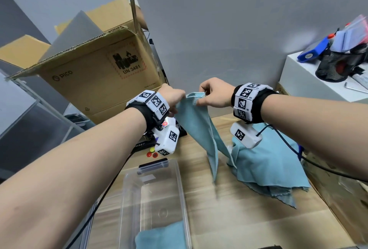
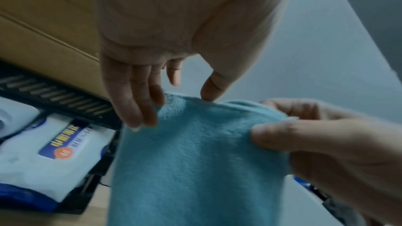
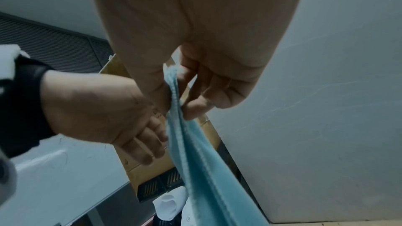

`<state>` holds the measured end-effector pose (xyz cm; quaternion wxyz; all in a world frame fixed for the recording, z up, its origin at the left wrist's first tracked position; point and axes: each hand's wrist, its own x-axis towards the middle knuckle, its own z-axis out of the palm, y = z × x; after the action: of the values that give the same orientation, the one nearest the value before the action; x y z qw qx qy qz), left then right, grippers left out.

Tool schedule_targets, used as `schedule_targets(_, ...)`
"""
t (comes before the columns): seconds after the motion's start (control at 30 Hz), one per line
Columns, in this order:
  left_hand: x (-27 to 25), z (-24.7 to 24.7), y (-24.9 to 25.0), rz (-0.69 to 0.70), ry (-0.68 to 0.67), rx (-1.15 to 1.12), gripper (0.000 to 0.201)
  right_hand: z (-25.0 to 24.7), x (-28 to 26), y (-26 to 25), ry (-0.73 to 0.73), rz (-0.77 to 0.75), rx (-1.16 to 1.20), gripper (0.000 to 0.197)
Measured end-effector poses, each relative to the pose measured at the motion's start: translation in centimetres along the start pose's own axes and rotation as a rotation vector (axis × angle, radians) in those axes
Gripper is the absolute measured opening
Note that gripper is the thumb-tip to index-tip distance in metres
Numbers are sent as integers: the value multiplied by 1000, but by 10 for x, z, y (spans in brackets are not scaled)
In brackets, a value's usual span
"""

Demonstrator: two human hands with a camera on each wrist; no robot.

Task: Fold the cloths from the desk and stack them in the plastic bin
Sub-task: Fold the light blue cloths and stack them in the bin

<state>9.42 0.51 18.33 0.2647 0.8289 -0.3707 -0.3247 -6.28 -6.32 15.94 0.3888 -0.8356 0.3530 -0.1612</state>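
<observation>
Two hands hold one teal cloth point(image 1: 201, 129) up at frame centre in the head view. My left hand point(image 1: 172, 97) and right hand point(image 1: 214, 94) stand close together, each pinching the top edge, and the cloth hangs doubled, clear of the wooden surface point(image 1: 229, 218). A heap of unfolded cloths point(image 1: 266, 167) lies on the surface at right of centre. The plastic bin point(image 1: 155, 199) sits at lower centre with a folded cloth point(image 1: 163, 236) already in it. A cardboard box point(image 1: 95, 73) fills the upper left.

Left wrist view: my left fingers point(image 2: 139, 106) and thumb close on the cloth's upper edge at centre; my right thumb, at right, presses the same edge.

Right wrist view: my right fingers point(image 3: 195, 107) and thumb pinch the cloth's hem at centre; my left hand, at left, touches the hanging layers just below.

Step in hand, as I judge it: matching corners for the half fold. To do it well I should align both hems before lowering, keep the top edge taut, and lay the cloth flat on bare surface, not on the heap.
</observation>
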Motion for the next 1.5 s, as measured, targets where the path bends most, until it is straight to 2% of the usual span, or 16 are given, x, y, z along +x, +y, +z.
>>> schedule_targets(0.07,5,0,-11,66,34,93,27,-1,-1,4,5,-1,8,22)
schedule_targets(0.13,11,2,-21,124,-35,154,12,-1,-2,10,32,-8,76,22)
schedule_targets(0.23,14,6,-38,201,-176,312,14,-2,-5,19,26,-84,180,36)
schedule_targets(0.3,16,6,-50,226,-163,476,28,-3,-6,20,-6,-121,158,30)
schedule_targets(0.37,12,2,-57,244,-98,547,29,-6,-7,20,-6,-119,99,21)
schedule_targets(0.5,2,-17,-63,342,46,530,19,-12,-8,27,30,-29,-14,12)
schedule_targets(0.63,-3,-34,-64,449,53,466,16,-12,-12,37,70,31,-71,11)
schedule_targets(0.77,-4,-43,-62,491,71,429,15,-12,-12,38,105,37,-71,13)
schedule_targets(0.93,-4,-44,-63,503,179,328,10,-14,-9,34,177,29,-48,14)
schedule_targets(1.03,-2,-45,-63,517,192,279,13,-13,-9,34,220,19,-50,18)
schedule_targets(1.2,-3,-44,-67,518,181,199,22,-7,-9,34,193,33,31,16)
schedule_targets(1.37,-13,-41,-73,538,201,277,20,-3,-12,34,136,32,6,15)
schedule_targets(1.5,-12,-40,-75,520,243,230,13,-2,-12,34,187,3,30,21)
